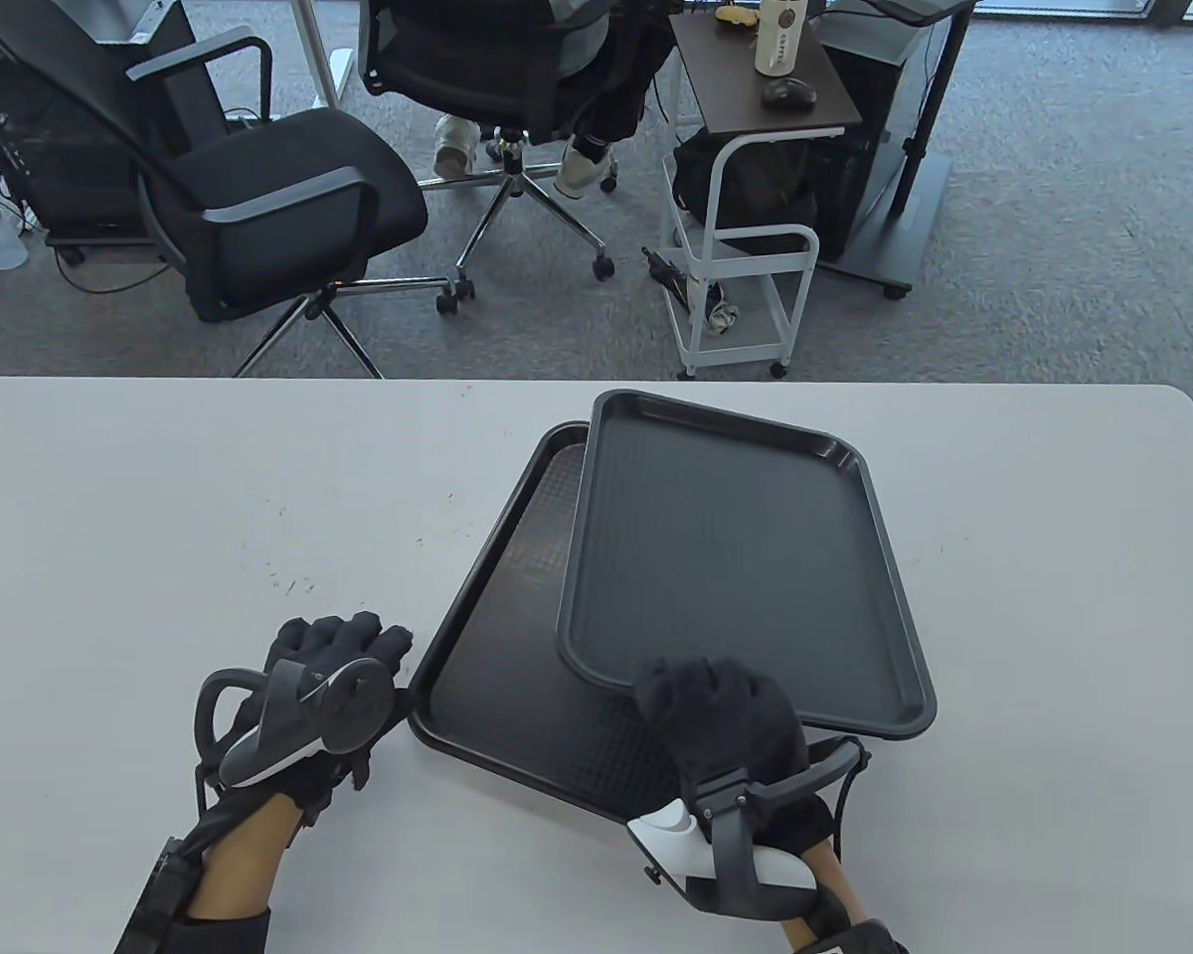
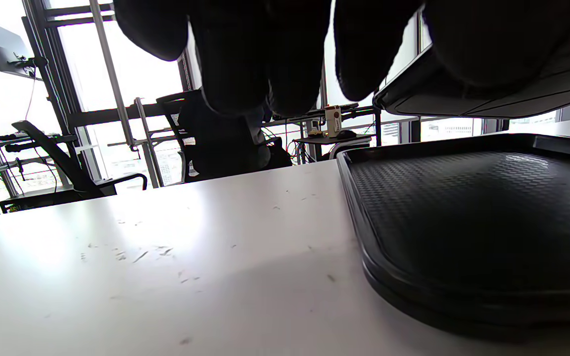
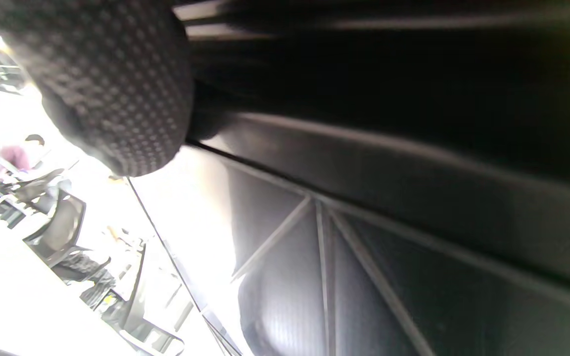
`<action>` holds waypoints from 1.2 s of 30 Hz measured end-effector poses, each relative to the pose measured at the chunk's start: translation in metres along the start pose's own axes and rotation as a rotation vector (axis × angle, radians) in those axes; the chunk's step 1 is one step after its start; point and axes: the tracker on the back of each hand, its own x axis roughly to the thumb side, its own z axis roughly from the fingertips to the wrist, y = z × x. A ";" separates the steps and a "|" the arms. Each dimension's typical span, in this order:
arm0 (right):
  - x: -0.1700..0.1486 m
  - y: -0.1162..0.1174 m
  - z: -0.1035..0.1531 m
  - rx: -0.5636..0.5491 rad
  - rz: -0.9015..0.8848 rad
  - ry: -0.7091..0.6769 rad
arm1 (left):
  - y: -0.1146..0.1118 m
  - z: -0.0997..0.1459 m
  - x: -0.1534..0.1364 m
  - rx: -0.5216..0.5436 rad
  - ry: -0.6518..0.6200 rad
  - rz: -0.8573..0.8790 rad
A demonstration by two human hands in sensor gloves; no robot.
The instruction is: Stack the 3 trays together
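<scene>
Gripping the near edge of the top tray (image 1: 736, 556), right hand (image 1: 731, 720), fingers curled over the rim, thumb side hidden beneath. Lifted clear of the tray underneath, as seen in the left wrist view, where the raised tray (image 2: 493, 94) hangs above the lower tray (image 2: 473, 217) with daylight between them. Skewed against the one below: far end turned toward the right-hand side, so a strip of the lower tray (image 1: 517, 636) shows on the side toward the left hand and along the near edge in front of the right hand. Lying flat on the white table (image 1: 209, 517), that lower tray, its near left corner just beside the left fingertips. Looks doubled at the rim in the left wrist view, possibly two nested trays, though not clear enough to tell for certain.

Resting on the table just to the left of the lower tray, left hand (image 1: 323, 686), fingers (image 2: 245, 54) loosely bent and pointing away from the body, holding nothing; whether touching the tray corner cannot be told. Strapped on the back of each hand, a tracker.

Filling most of the right wrist view: the dark ribbed underside of the held tray (image 3: 389, 207), with one gloved fingertip (image 3: 117, 89) pressed against its rim.

Beyond the table's far edge, past both hands: office chairs (image 1: 278, 189) and a small white cart (image 1: 746, 238) on grey carpet.
</scene>
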 end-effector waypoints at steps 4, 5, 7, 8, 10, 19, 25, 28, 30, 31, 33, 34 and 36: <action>0.018 0.005 0.001 0.035 -0.001 -0.073 | 0.000 0.000 0.000 0.012 -0.003 -0.005; 0.021 0.006 0.001 0.029 0.015 -0.096 | 0.000 0.000 0.000 0.015 -0.003 -0.005; 0.031 0.009 0.001 0.055 -0.003 -0.116 | 0.000 0.000 0.000 0.016 -0.003 -0.003; 0.036 0.010 0.002 0.059 -0.002 -0.133 | 0.000 0.000 0.000 0.016 -0.003 -0.004; 0.047 0.012 0.001 0.083 -0.001 -0.169 | 0.001 0.000 0.000 0.018 -0.003 -0.008; 0.085 0.030 0.007 0.311 -0.115 -0.319 | -0.001 0.000 -0.001 0.012 0.005 -0.010; 0.097 0.043 0.011 0.372 -0.168 -0.396 | 0.000 -0.001 -0.002 0.027 0.004 0.000; 0.104 0.052 0.016 0.442 -0.217 -0.423 | 0.001 -0.001 -0.002 0.024 0.001 -0.002; 0.106 0.055 0.019 0.464 -0.223 -0.426 | 0.001 -0.001 -0.003 0.026 0.001 0.000; 0.105 0.057 0.019 0.472 -0.237 -0.424 | 0.001 0.000 -0.003 0.027 0.002 0.003; 0.102 0.058 0.018 0.483 -0.246 -0.424 | 0.001 0.000 -0.003 0.030 0.000 0.009; 0.099 0.058 0.017 0.516 -0.251 -0.422 | 0.001 0.000 -0.003 0.030 -0.001 0.010; 0.093 0.060 0.015 0.634 -0.232 -0.402 | 0.001 0.000 -0.002 0.025 -0.006 0.005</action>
